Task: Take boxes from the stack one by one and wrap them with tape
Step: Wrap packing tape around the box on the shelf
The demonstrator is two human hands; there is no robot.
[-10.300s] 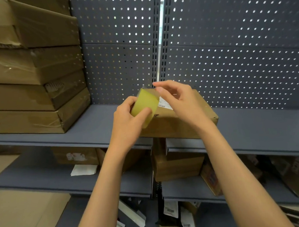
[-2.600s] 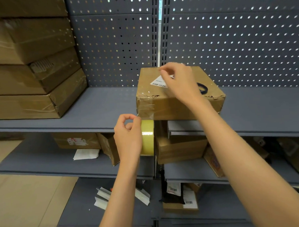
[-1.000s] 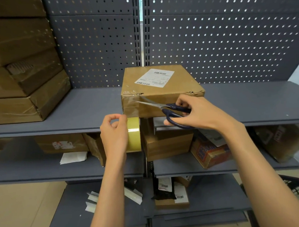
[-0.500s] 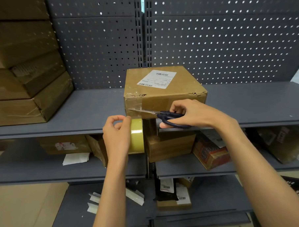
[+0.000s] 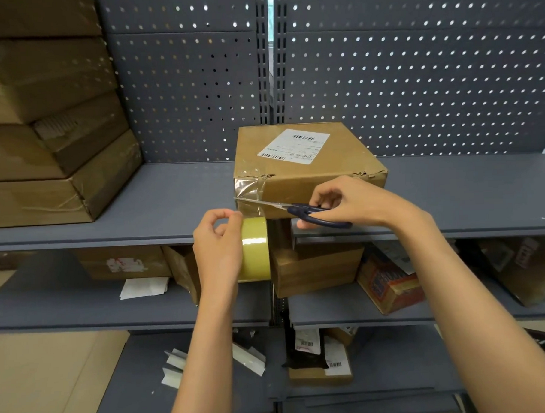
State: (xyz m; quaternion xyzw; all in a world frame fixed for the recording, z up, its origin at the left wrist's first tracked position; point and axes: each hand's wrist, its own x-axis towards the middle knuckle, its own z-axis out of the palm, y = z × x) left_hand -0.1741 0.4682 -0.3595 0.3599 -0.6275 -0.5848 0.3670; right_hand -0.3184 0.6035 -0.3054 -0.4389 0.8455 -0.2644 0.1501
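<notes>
My right hand [image 5: 355, 204] has left the box [image 5: 310, 167] top and now grips the scissors [image 5: 296, 209]; their blades have slid left across the tape strip [image 5: 249, 195]; my left hand [image 5: 218, 246] has dropped the roll [image 5: 256, 249] below the shelf edge.

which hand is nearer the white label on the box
Right. The right hand holds scissors against the box front, just below the label. The left hand grips the tape roll lower, off the box's left corner.
</notes>
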